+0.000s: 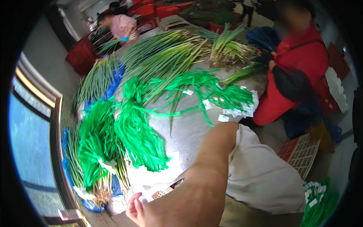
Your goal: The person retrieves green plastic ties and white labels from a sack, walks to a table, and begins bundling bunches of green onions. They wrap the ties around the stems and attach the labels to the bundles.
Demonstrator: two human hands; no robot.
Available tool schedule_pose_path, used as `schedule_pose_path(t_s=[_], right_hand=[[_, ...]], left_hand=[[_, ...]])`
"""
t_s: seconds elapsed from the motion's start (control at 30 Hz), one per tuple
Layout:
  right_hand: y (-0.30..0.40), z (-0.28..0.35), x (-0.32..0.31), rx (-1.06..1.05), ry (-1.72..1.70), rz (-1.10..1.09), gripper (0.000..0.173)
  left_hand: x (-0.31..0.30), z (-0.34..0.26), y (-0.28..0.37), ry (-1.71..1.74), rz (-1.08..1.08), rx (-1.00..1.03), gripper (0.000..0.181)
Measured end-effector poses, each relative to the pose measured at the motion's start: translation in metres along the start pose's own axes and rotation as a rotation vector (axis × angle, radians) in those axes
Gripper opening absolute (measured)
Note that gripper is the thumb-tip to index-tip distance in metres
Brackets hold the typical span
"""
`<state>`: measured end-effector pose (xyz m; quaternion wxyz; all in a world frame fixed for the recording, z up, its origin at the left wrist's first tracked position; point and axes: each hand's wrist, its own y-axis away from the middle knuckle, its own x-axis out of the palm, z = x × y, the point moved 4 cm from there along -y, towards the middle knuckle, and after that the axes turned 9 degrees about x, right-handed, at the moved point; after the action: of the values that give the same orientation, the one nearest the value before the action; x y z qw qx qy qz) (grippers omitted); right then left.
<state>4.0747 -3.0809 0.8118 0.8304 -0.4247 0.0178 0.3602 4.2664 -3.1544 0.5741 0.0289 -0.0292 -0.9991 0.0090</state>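
My bare right arm reaches from a beige short sleeve down across the lower middle, and my right hand [181, 201] is very near the camera, its fingers hidden or cut off. Beside it at the bottom edge, curled fingers that seem to be my left hand [135, 208] show near something pale; whether they hold it cannot be told. Beyond them, a bunch of green mesh net bags [139, 136] with white tags lies on the metal table [178, 129]. Another green net bunch [96, 142] rests on spring onions [72, 147] at the left. More tagged nets [227, 95] spread towards the right.
Large piles of spring onions [161, 54] cover the table's far side. A person in red [300, 73] stands at the right, and one in pink [123, 27] works at the back left. Plastic crates [297, 154] and more green nets [320, 210] are at the lower right. A window lines the left.
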Motion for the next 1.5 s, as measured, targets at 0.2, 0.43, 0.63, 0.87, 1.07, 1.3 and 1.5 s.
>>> schedule_pose_path(t_s=[0.2,0.43,0.63,0.87,1.07,1.3,1.5], right_hand=[[0.012,-0.058,0.018,-0.005,0.527,0.190,0.013],[0.114,-0.205,0.023,0.741,0.384,-0.442,0.020],[0.153,-0.249,0.062,1.006,0.034,-0.407,0.022],[0.171,-0.246,0.068,1.030,0.140,-0.451,0.023],[0.190,-0.238,0.079,0.973,0.350,-0.465,0.012],[0.224,-0.239,0.049,1.140,0.098,-0.585,0.005],[0.278,-0.291,-0.007,1.508,0.115,-0.246,0.010]], left_hand=[[0.027,-0.024,0.002,-0.164,0.064,-0.021,0.023],[0.028,0.026,-0.009,0.483,-0.120,-0.215,0.027],[0.010,0.069,-0.008,0.502,-0.120,-0.227,0.025],[0.012,0.092,-0.007,0.372,-0.079,-0.296,0.024],[0.023,0.103,0.006,0.273,-0.037,-0.371,0.024],[0.019,0.140,0.006,0.205,-0.166,-0.427,0.020],[0.026,0.142,0.013,0.273,-0.169,-0.453,0.019]])
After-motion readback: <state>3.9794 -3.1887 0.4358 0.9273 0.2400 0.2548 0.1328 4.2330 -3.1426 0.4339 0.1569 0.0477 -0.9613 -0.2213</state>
